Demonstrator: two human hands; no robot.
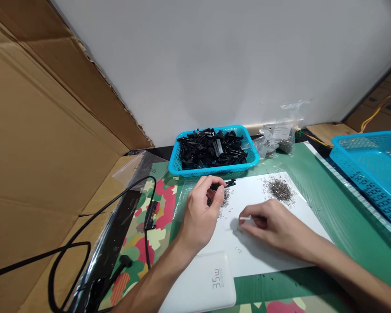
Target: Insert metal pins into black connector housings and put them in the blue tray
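Observation:
My left hand (202, 208) is closed around a slim black plastic part (230, 183), whose end sticks out past the fingertips to the right. Partly hidden behind that hand lies a small pile of fine metal pieces (225, 199) on a white sheet of paper (247, 191). Low over the same sheet, my right hand (269, 221) pinches a thin pale strip (245, 218) between thumb and fingers; its kind cannot be made out. A larger heap of tiny metal pins or springs (280, 190) sits beyond my right hand. A few loose bits (238, 250) lie scattered on the paper.
At the back, a blue basket (213, 171) holds many black plastic parts. Plastic bags (285, 134) stand beside it, and another blue basket (371, 182) is at right. A white power bank (202, 284) lies in front. Black cable (101, 208) loops at left near cardboard (52, 121).

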